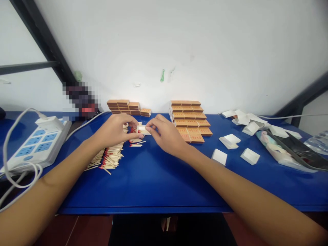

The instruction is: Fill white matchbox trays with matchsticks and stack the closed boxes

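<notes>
Centrally, a small white matchbox tray [143,129] sat above the blue table [159,184], pinched between the left hand [115,130] and right hand [166,135]. Loose matches [112,155] lay just left; stacked matchboxes [191,119] stood right, empty white trays [230,140] beyond.

On the table [153,184], a heap of matches [110,158] lies left of centre, with the left hand [115,130] over its far end. The right hand [166,135] is just right of it; a small tray [143,129] sits between them. Stacked matchboxes [191,119] stand farther right, another stack [125,106] far behind. Empty trays [230,140] scatter right; a power strip [42,143] lies far left.
</notes>
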Motion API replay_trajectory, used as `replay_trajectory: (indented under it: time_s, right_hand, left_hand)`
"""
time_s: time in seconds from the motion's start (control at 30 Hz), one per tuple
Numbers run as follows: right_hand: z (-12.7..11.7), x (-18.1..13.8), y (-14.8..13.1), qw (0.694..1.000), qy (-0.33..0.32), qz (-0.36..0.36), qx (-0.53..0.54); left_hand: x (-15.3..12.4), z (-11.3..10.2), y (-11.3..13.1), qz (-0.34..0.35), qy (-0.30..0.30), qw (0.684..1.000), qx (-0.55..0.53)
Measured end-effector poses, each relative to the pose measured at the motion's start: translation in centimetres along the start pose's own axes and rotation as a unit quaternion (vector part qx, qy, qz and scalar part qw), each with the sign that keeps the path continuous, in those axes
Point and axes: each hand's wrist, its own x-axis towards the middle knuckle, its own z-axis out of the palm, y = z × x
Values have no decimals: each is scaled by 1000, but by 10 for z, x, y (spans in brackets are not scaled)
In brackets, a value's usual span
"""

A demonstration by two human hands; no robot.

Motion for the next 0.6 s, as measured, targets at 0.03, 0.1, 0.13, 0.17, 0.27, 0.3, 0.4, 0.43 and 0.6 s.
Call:
replay_trajectory:
  time_s: [0.03,0.1,0.13,0.17,0.27,0.3,0.4,0.43,0.6]
  right_hand:
    - [2,-1,-1,1000,10,-4,6]
    - [6,-3,-3,1000,-11,-9,16]
    - [10,-4,-5,999,-39,-8,15]
    - [13,-5,-7,997,-71,-5,8]
    - [22,-5,-12,989,-142,19,-28]
    - [24,-4,-13,987,-156,26,-37]
    - [24,-2,-13,981,-184,36,-45]
    - [24,-2,-13,979,-192,40,-49]
    - [13,-4,-4,973,-217,46,-70]
  left_hand:
    - [0,-2,-3,-2,10,1000,14]
    - [0,-6,-10,-13,27,999,38]
    - [0,-8,-14,-21,33,998,47]
    - [0,-9,-16,-28,38,997,53]
    - [-1,-9,-20,-43,44,996,66]
    - [-1,-8,-20,-45,42,996,67]
    - [-1,-7,-19,-47,30,996,63]
    - [0,-7,-19,-46,26,997,61]
    - [1,-7,-16,-36,5,998,60]
